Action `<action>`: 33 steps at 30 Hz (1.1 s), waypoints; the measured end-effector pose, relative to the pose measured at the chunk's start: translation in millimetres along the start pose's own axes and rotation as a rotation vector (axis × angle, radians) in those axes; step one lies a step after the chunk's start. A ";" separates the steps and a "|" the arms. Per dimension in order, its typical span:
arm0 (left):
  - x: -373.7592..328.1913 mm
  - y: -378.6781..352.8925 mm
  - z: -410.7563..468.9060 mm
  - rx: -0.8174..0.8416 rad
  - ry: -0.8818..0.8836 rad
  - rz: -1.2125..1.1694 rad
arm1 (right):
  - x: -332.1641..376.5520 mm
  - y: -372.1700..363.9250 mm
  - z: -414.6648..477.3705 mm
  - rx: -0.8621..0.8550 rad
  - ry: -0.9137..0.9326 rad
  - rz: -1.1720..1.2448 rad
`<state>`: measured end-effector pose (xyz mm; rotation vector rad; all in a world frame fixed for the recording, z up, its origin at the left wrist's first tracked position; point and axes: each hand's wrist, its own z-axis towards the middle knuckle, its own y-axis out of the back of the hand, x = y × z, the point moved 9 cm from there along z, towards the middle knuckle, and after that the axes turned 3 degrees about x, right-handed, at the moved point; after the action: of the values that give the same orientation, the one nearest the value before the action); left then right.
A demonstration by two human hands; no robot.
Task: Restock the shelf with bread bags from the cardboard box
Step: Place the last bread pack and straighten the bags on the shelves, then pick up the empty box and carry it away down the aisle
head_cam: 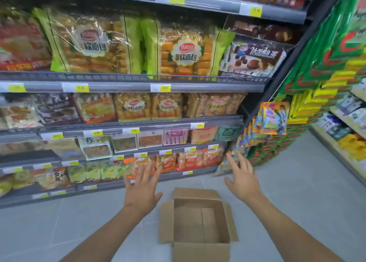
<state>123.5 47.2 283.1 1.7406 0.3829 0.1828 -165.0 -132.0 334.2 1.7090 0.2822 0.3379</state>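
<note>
Head view | left hand (141, 184) and right hand (244, 177) spread flat, holding nothing, well apart | brown cardboard box (199, 225) open on grey floor (297, 192) between forearms | green-edged clear bread bags (90, 43) on grey metal shelf (138, 86).

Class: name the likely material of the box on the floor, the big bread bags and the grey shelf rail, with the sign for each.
Box: brown cardboard, matt, with folded flaps and creases.
Bread bags: thin clear plastic film with green printed sides, glossy; it crinkles and glints.
Shelf rail: smooth grey with a faint sheen; painted metal or plastic, cannot tell which.
</note>
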 end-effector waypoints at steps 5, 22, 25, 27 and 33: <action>-36.0 -39.2 -0.3 0.110 -0.021 0.001 | -55.0 -41.1 -19.4 0.069 -0.074 0.018; -144.2 -330.0 90.8 0.474 0.133 -0.121 | -223.5 -360.4 39.6 0.526 -0.129 0.190; -144.2 -399.3 116.6 0.518 0.168 -0.096 | -244.4 -437.6 52.7 0.587 -0.161 0.231; -141.5 -445.9 130.8 0.553 0.196 -0.081 | -255.1 -484.9 63.4 0.624 -0.181 0.229; -128.6 -566.6 160.4 0.603 0.342 -0.163 | -281.9 -627.6 87.7 0.697 -0.217 0.224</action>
<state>-30.5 -53.4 -290.9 2.2612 0.8979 0.2672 -390.8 -215.3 -316.2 2.4536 0.0420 0.2231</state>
